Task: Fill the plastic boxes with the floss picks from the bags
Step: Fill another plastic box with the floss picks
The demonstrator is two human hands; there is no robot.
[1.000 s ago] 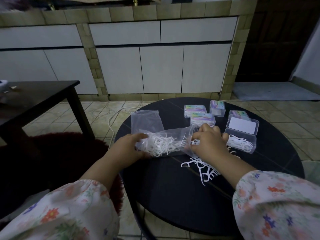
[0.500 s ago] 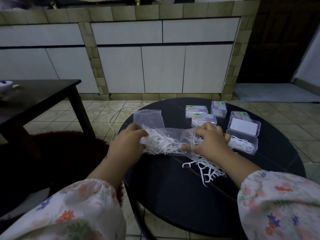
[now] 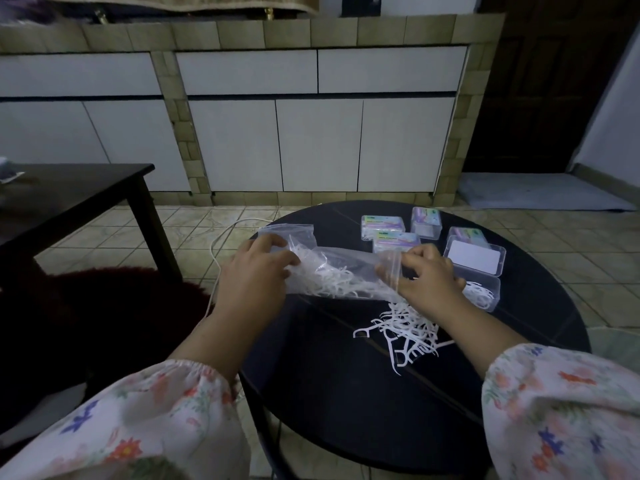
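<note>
A clear plastic bag [image 3: 341, 271] of white floss picks is held a little above the round black table [image 3: 363, 393]. My left hand [image 3: 254, 271] grips its closed left end. My right hand [image 3: 427, 278] pinches the open right end. A loose pile of floss picks [image 3: 403, 329] lies on the table under the bag's mouth. An open plastic box [image 3: 481, 289] with its lid up sits just right of my right hand and holds some picks.
Several closed boxes [image 3: 382, 227] stand at the table's far side. An empty clear bag [image 3: 294, 233] lies behind my left hand. A dark low table [image 3: 69, 192] stands on the left, a white cable [image 3: 216, 268] runs across the tiled floor, and cabinets line the back.
Both hands lifted the bag slightly and tilted its mouth down to the right. More floss picks have spilled onto the pile on the table.
</note>
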